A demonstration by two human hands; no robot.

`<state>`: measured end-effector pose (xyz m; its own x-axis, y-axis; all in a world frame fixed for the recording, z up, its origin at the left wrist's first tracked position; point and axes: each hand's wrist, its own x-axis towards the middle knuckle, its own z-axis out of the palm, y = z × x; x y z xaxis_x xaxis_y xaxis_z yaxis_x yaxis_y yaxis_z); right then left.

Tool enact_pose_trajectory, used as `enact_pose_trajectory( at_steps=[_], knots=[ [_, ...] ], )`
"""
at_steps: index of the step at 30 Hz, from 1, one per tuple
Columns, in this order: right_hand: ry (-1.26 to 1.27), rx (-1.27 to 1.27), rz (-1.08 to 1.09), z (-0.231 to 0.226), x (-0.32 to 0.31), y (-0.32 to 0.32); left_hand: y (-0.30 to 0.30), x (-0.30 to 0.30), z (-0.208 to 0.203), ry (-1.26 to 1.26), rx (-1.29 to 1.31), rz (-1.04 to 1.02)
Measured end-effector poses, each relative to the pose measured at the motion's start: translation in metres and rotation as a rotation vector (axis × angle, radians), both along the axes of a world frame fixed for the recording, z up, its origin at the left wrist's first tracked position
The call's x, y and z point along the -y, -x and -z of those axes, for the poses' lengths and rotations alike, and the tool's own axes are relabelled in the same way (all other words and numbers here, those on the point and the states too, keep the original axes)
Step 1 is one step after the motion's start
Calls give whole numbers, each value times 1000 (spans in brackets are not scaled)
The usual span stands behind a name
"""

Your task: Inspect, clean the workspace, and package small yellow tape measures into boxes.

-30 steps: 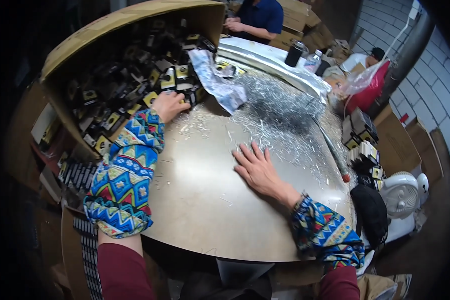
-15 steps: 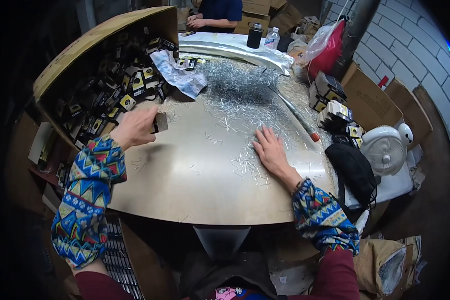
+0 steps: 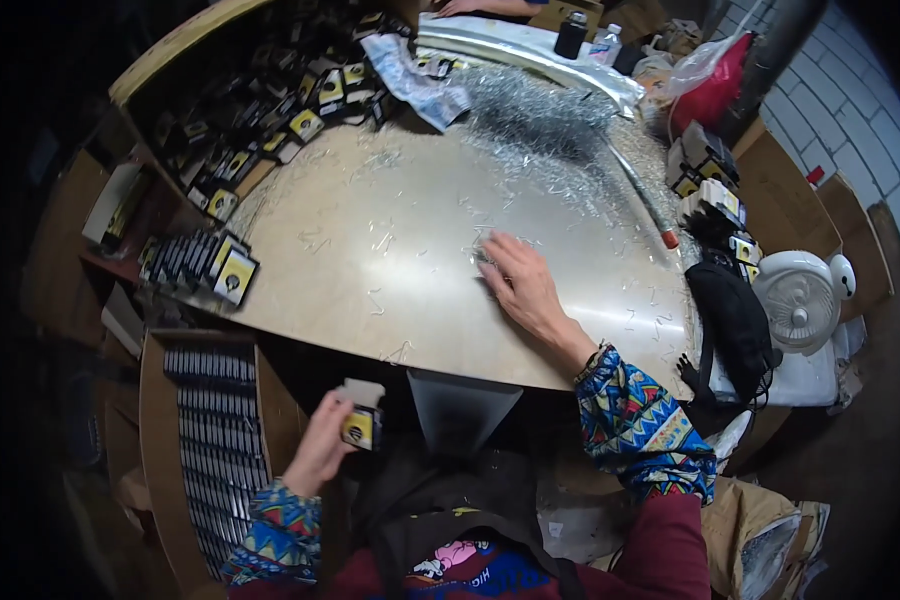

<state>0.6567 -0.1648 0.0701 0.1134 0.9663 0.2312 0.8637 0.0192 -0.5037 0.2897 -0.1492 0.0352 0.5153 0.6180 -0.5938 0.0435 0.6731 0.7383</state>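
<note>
My left hand [image 3: 320, 445] grips a small black-and-yellow cardboard box [image 3: 361, 430] with its pale flap standing up, in front of the table's near edge. On the pale metal tabletop [image 3: 440, 330] rests my right hand [image 3: 527, 292], palm down, fingers stretched forward and a little bent. Small thin metal pins [image 3: 485, 243] lie at its fingertips; whether any are under the palm is hidden. Farther back rises a tangled heap of the same silvery pins [image 3: 540, 115]. Several matching boxes stand in a row [image 3: 205, 265] at the table's left edge.
A large carton [image 3: 185, 45] at the back left spills many small boxes. Below it, an open carton [image 3: 210, 440] holds rows of packed boxes. On the right are a red-tipped rod [image 3: 642, 190], a black pouch [image 3: 727, 325] and a white fan [image 3: 798, 300]. Another person's arm [image 3: 490, 8] shows behind.
My left hand has come from beside the box pile down to the near edge, carrying the small box. My right hand has slid nearer and left over the pins. The view has shifted too.
</note>
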Motion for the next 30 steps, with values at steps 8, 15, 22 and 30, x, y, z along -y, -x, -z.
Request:
enact_pose_trajectory(
  at_steps=[8, 15, 22, 30],
  knots=[
    [-80, 205, 3, 6, 20, 78, -30, 87, 76, -102, -41, 409],
    [38, 131, -59, -24, 91, 133, -46, 110, 48, 238, 104, 72],
    [57, -404, -126, -63, 115, 114, -45, 119, 45, 175, 85, 17],
    [55, 14, -122, 13, 141, 156, -46, 127, 49, -665, -368, 421]
  ],
)
